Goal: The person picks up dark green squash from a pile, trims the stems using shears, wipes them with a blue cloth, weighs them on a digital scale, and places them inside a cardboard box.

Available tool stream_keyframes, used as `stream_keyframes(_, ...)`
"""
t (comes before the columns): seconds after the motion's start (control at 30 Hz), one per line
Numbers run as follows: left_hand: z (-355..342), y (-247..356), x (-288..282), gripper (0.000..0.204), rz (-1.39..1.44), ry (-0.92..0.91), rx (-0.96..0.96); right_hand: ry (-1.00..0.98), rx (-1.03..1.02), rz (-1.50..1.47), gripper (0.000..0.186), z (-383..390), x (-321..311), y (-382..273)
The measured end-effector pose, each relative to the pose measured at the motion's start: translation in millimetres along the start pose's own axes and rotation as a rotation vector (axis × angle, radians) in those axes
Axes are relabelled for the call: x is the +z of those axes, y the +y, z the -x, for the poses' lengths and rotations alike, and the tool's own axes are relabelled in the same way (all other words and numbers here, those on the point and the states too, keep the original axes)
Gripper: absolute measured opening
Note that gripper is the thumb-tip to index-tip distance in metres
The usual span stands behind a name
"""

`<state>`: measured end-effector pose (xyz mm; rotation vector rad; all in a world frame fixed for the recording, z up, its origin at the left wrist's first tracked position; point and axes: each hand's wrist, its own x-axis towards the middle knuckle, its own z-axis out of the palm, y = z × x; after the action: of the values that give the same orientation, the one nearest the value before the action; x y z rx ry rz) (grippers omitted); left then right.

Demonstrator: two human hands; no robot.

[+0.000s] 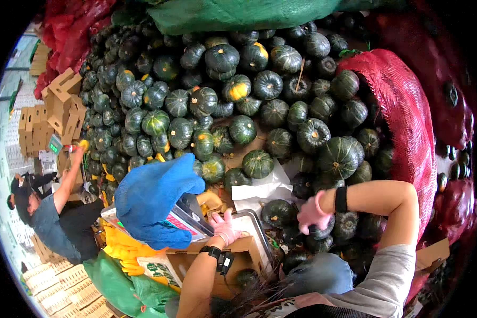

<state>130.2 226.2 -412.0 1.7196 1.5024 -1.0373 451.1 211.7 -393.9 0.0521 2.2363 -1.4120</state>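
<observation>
My left hand (223,228), in a pink glove, rests on the edge of a scale-like device (193,214) set on a cardboard box (206,259). My right hand (311,213), also in a pink glove, grips a dark green squash (323,230) low in the heap. A big pile of dark green squashes (222,100) fills the view ahead. A blue cloth (153,199) lies draped over the device at the left. One squash (246,276) lies inside the box.
Red mesh sacks (403,116) holding squashes lie on the right. A green net (238,13) covers the top. At the left another person (53,212) reaches toward stacked cardboard boxes (58,106). White paper (265,188) lies between squashes.
</observation>
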Motion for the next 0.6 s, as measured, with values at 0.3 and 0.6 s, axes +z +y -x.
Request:
stream_keyframes(0.3,-6,-3,13,0.115,-0.007,0.034,0.006,1.686,0.448,0.168,0.038,72,-205,89)
stream_keyframes(0.6,6,5,0,0.102,0.097,0.094,0.093,1.377,1.287,0.049,0.087,78,-328,105)
